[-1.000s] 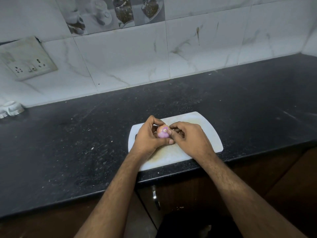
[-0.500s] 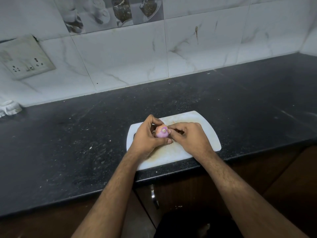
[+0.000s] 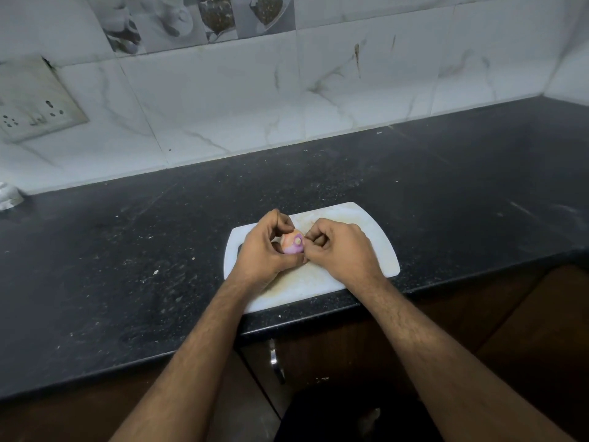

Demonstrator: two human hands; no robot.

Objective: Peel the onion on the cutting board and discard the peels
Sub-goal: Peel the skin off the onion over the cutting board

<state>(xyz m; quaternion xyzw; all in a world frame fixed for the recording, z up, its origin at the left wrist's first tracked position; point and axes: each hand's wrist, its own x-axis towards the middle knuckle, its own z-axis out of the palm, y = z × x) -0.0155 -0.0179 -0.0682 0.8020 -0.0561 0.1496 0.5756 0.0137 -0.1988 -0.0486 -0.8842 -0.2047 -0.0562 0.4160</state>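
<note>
Small red onion (image 3: 294,245) sits between both hands, over the middle of the white plastic cutting board (image 3: 376,237). Can't tell whether it rests on the board or is lifted just off it; the hands hide its underside.

Left hand (image 3: 263,255): fingers curled round the onion's left and far side, thumb under its near edge, gripping it. Right hand (image 3: 339,252): fingers curled in, fingertips (image 3: 307,242) pinching at the onion's right side, probably on a bit of skin, but it's too small to confirm. The hands are together and touch near the onion's lower edge.

Onion: cut end faces the camera, pale ring at its centre, purple flesh below, an orange-tan patch on the upper left.

Board lies at the front edge of the black speckled countertop (image 3: 127,266), long side skewed to the counter edge, with a handle slot (image 3: 239,249) at its left end mostly hidden by the left hand. The board surface has yellowish stains.

Surroundings: white crumbs scattered on the counter. White marble-pattern tile backsplash (image 3: 255,100) behind, with a printed decor tile (image 3: 204,20) up top. Switch and socket plate (image 3: 32,103) on the wall at far left. Small white object (image 3: 9,196) at the left edge, cut off by the frame. Brown cabinet (image 3: 350,352) under the counter with a metal handle (image 3: 275,365).

Nothing lies between the camera and the onion except the hands themselves.
</note>
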